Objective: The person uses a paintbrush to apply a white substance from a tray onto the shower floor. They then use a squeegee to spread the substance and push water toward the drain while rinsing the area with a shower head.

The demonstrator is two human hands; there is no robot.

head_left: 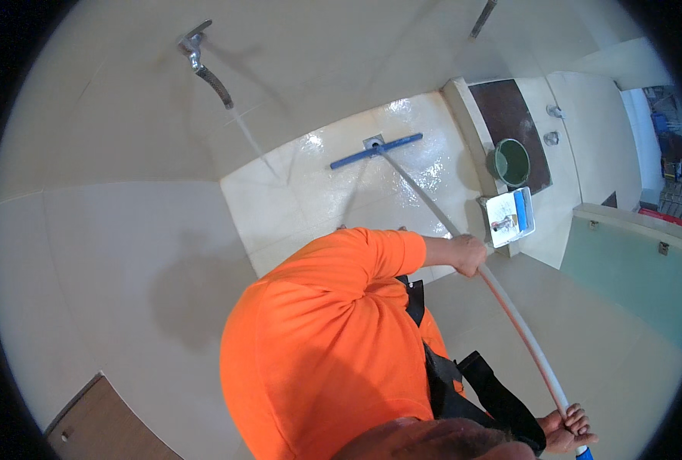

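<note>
A floor squeegee with a long blue head (341, 161) lies across the wet white tiles. Its long pale pole (513, 310) runs from the head down to the lower right. My left hand (470, 254) is wrapped around the middle of the pole, with the orange-sleeved arm stretched across in front. Near the pole's blue end cap (584, 453), my right hand (567, 431) is closed around the handle. The blue head rests right beside a square floor drain (373, 142) and partly covers it.
Water runs from a wall tap (191, 50) through a short hose (216, 87) onto the floor. Behind a low ledge (475, 130) stands a green bucket (511, 163). A white tub (502, 211) with a blue item sits nearby. A frosted glass panel (624, 264) is at right.
</note>
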